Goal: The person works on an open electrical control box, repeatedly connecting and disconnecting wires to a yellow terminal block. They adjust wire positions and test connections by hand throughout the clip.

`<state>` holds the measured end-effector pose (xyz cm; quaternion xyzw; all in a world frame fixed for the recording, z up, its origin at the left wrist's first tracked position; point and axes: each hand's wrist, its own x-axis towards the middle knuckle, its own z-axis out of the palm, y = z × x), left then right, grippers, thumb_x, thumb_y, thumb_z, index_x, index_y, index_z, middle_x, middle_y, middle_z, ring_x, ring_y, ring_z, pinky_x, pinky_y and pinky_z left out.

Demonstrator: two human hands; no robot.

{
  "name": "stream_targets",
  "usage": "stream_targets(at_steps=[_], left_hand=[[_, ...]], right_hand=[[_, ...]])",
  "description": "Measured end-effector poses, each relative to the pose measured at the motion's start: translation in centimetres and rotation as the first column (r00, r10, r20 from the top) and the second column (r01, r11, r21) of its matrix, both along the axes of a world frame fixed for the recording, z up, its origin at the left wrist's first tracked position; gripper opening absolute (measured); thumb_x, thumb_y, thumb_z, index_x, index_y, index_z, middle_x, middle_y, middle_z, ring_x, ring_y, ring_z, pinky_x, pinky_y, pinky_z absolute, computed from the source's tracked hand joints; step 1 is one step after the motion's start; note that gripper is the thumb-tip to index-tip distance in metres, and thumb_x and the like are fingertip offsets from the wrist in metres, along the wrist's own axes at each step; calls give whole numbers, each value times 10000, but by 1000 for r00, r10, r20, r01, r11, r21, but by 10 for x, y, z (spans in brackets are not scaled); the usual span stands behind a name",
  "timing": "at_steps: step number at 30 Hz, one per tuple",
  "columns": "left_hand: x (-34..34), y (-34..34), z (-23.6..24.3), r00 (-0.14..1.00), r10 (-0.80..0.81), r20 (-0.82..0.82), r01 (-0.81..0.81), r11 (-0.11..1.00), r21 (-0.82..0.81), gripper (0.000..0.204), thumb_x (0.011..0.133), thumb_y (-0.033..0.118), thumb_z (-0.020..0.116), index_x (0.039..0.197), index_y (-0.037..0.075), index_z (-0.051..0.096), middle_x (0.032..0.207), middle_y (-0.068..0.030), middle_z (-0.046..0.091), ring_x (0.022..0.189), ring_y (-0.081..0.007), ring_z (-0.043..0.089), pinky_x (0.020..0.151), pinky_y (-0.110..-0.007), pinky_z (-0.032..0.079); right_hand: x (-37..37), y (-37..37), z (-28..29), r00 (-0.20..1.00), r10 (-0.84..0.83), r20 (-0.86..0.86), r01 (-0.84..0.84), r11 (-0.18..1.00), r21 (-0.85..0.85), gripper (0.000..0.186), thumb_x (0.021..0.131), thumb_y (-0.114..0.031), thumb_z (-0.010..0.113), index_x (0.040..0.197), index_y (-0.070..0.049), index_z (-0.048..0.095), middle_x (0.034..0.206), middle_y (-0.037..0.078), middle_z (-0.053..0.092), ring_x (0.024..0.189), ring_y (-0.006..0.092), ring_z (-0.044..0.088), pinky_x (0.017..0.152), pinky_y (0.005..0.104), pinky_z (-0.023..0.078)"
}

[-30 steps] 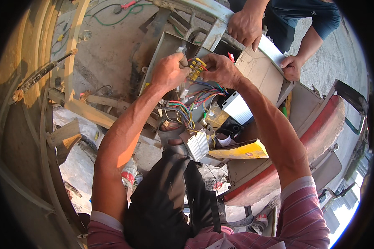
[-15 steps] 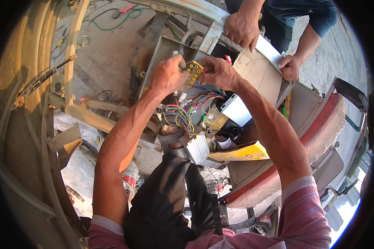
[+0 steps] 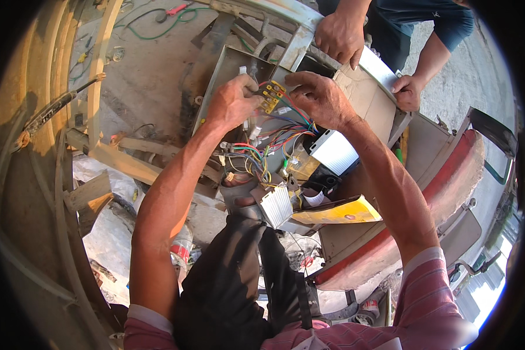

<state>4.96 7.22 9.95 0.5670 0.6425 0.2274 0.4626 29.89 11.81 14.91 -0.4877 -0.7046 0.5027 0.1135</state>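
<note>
Over an open metal compartment (image 3: 212, 84), my left hand (image 3: 232, 105) is closed, its fingertips at the left edge of a yellow terminal block (image 3: 272, 97) with metal screws. My right hand (image 3: 324, 100) is just right of the block, fingers apart and holding nothing. A red wire runs from the block past the right fingers. Below both hands spreads a tangle of coloured wires (image 3: 274, 143) with white plug connectors (image 3: 255, 133). Beside the wires sit a silver finned box (image 3: 335, 153) and a second finned unit (image 3: 277, 207), nearer to me.
Another person's hands (image 3: 340, 38) (image 3: 408, 92) rest on a metal frame bar (image 3: 379, 73) and a tan board (image 3: 364, 108) at the far right. A yellow panel (image 3: 339, 212) lies before my knees. A red-edged body panel (image 3: 449, 169) stands right; wooden bars (image 3: 102, 70) rise left.
My right hand has come off the terminal block, moving slightly right, and its fingers have opened. My left hand stays at the block, which now shows more fully.
</note>
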Motion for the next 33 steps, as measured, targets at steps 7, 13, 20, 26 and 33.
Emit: stream_targets(at_steps=[7, 13, 20, 26, 33], left_hand=[[2, -2, -8, 999, 15, 39, -15, 1000, 2, 275, 923, 153, 823, 1118, -5, 709, 894, -132, 788, 775, -168, 723, 716, -347, 562], [2, -3, -10, 1000, 10, -21, -10, 1000, 5, 298, 929, 166, 827, 1147, 0, 710, 905, -116, 786, 805, -166, 724, 735, -348, 566], [4, -8, -15, 999, 37, -5, -37, 999, 40, 294, 947, 150, 813, 1175, -4, 710, 926, -121, 789, 807, -160, 726, 727, -337, 569], [5, -9, -17, 999, 49, -14, -48, 998, 46, 293, 952, 146, 806, 1180, -10, 708, 934, -125, 797, 797, -160, 731, 719, -339, 570], [3, -10, -18, 999, 37, 8, -37, 998, 57, 282, 958, 139, 795, 1180, -8, 701, 933, -126, 806, 824, -178, 759, 725, -345, 572]], right_hand=[[46, -17, 10, 935, -343, -95, 345, 939, 7, 403, 995, -130, 655, 1355, 49, 688, 1215, 145, 805, 1133, 203, 768, 1029, 344, 576], [40, -33, 10, 965, -263, 12, 261, 962, 75, 368, 964, -175, 674, 1282, 4, 721, 1154, 153, 819, 1053, 270, 797, 980, 393, 601], [7, -28, 10, 915, -123, 384, 13, 961, 277, 369, 972, -327, 710, 1226, -61, 742, 1075, 144, 823, 1019, 381, 784, 913, 481, 612], [-8, -26, 1, 915, -171, 366, 75, 962, 262, 424, 980, -437, 751, 1223, -90, 759, 1012, 150, 818, 984, 393, 783, 891, 498, 611], [-2, -26, -1, 972, -110, 206, 66, 976, 208, 337, 1002, -391, 716, 1125, -88, 796, 995, 200, 789, 961, 422, 762, 869, 503, 601]])
